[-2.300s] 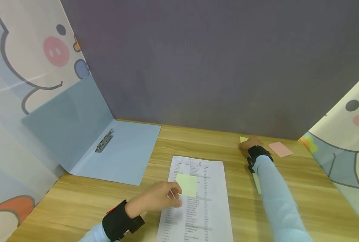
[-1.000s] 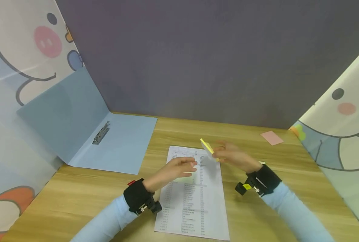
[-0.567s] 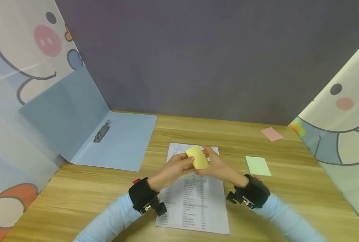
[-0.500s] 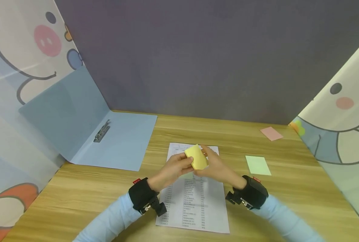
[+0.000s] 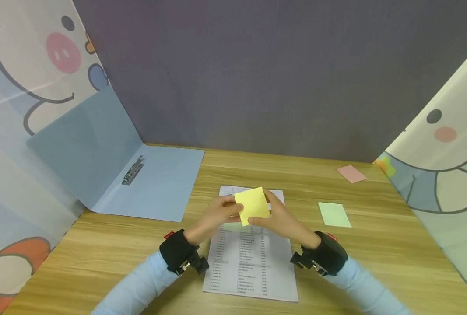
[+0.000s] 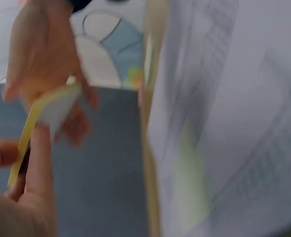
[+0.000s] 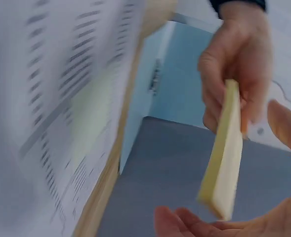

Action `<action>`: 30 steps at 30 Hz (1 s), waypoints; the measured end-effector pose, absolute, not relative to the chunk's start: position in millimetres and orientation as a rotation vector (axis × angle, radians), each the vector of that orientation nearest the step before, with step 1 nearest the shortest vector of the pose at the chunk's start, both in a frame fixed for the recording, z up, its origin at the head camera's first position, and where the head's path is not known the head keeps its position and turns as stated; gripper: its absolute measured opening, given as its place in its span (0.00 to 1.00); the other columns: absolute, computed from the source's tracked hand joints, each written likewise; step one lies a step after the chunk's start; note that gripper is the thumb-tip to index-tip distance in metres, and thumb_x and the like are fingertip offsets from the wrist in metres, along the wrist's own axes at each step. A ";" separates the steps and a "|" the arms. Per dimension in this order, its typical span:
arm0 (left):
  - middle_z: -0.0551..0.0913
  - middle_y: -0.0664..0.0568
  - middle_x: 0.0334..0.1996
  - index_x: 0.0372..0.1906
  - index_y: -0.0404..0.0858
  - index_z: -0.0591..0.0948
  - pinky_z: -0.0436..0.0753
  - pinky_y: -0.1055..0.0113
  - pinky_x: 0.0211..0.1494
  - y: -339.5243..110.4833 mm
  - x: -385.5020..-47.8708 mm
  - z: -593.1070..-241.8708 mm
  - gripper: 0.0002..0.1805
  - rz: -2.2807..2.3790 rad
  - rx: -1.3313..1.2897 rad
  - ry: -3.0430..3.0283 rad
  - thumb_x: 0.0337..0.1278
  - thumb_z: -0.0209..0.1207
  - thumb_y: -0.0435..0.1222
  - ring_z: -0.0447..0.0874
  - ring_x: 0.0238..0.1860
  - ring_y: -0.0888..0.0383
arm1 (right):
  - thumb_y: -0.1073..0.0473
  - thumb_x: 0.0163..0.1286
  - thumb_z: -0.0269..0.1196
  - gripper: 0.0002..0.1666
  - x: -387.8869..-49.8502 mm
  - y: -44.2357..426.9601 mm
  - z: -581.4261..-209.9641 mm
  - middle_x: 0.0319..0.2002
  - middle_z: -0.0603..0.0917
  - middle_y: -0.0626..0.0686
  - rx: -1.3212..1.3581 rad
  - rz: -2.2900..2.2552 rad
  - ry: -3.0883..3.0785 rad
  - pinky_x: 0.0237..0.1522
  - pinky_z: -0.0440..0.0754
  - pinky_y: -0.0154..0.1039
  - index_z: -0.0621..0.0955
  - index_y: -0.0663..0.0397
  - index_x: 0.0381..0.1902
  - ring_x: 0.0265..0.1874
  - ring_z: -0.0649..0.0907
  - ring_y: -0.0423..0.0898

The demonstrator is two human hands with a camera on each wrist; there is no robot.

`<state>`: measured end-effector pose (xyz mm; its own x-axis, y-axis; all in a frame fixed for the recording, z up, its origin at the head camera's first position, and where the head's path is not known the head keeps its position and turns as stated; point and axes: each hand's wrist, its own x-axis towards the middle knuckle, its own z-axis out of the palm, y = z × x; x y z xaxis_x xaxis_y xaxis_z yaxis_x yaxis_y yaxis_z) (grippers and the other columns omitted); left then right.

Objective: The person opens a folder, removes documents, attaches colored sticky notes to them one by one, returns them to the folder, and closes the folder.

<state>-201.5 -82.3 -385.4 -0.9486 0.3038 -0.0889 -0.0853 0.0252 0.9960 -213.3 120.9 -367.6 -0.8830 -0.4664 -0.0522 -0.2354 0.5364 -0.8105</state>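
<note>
A yellow sticky-note pad [image 5: 253, 204] is held up over the printed sheets [image 5: 253, 271]. My left hand [image 5: 213, 216] pinches its left side between thumb and fingers, plain in the left wrist view. My right hand [image 5: 282, 221] is around the pad's other side, its thumb crossing the lower edge in the head view. In the right wrist view the right thumb and fingers stand spread apart, with a gap between thumb and pad [image 7: 224, 153]. A pale green sticky note [image 5: 233, 226] lies on the sheets, mostly hidden by the hands.
An open blue folder [image 5: 166, 188] with a metal clip [image 5: 132, 170] stands at the left. To the right lie a pale green note pad [image 5: 334, 214] and a pink one [image 5: 351, 173]. A grey panel [image 5: 237, 78] closes off the table's back.
My right hand has brought the yellow pad from the back right to above the sheets. My left hand has taken hold of it. Just now the pad has turned its face upward.
</note>
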 end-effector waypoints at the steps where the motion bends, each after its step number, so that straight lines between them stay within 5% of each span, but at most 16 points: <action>1: 0.78 0.41 0.42 0.50 0.28 0.74 0.80 0.59 0.50 -87.4 -203.5 -380.0 0.16 1.932 0.244 2.090 0.61 0.54 0.35 0.81 0.39 0.57 | 0.45 0.61 0.62 0.53 -214.9 122.6 -366.3 0.66 0.59 0.67 -0.583 -1.338 2.448 0.57 0.70 0.56 0.47 0.65 0.70 0.61 0.66 0.62; 7: 0.81 0.43 0.44 0.49 0.35 0.78 0.80 0.63 0.42 -107.6 -212.5 -334.9 0.14 1.349 0.585 2.464 0.61 0.54 0.35 0.81 0.36 0.58 | 0.38 0.72 0.39 0.42 -222.4 133.5 -363.0 0.67 0.58 0.64 -0.456 -1.682 1.858 0.62 0.65 0.54 0.50 0.65 0.69 0.64 0.63 0.57; 13: 0.83 0.55 0.34 0.46 0.41 0.82 0.72 0.73 0.33 -97.5 -215.2 -303.5 0.11 0.787 0.979 2.601 0.60 0.54 0.32 0.72 0.27 0.64 | 0.34 0.71 0.25 0.46 -223.5 126.2 -374.1 0.60 0.69 0.55 -0.446 -1.819 1.142 0.60 0.70 0.45 0.44 0.68 0.69 0.58 0.72 0.46; 18: 0.81 0.57 0.30 0.46 0.43 0.83 0.71 0.73 0.34 -84.8 -217.5 -288.8 0.12 0.600 1.089 2.578 0.60 0.55 0.33 0.69 0.27 0.64 | 0.31 0.67 0.20 0.45 -214.0 117.1 -380.2 0.58 0.71 0.52 -0.538 -1.832 0.807 0.60 0.69 0.41 0.50 0.59 0.67 0.58 0.72 0.46; 25: 0.83 0.55 0.34 0.47 0.40 0.83 0.73 0.74 0.35 -79.5 -221.7 -284.0 0.12 0.651 1.110 2.522 0.61 0.54 0.32 0.72 0.29 0.64 | 0.29 0.62 0.19 0.47 -206.2 98.5 -394.7 0.66 0.62 0.59 -0.694 -1.841 0.539 0.69 0.52 0.53 0.52 0.49 0.70 0.68 0.60 0.55; 30: 0.83 0.54 0.36 0.48 0.40 0.82 0.73 0.76 0.32 -81.4 -222.9 -289.2 0.13 0.715 1.054 2.512 0.61 0.53 0.32 0.73 0.27 0.64 | 0.27 0.62 0.22 0.46 -203.2 95.6 -397.3 0.64 0.65 0.58 -0.641 -1.870 0.509 0.68 0.55 0.50 0.54 0.47 0.68 0.66 0.64 0.54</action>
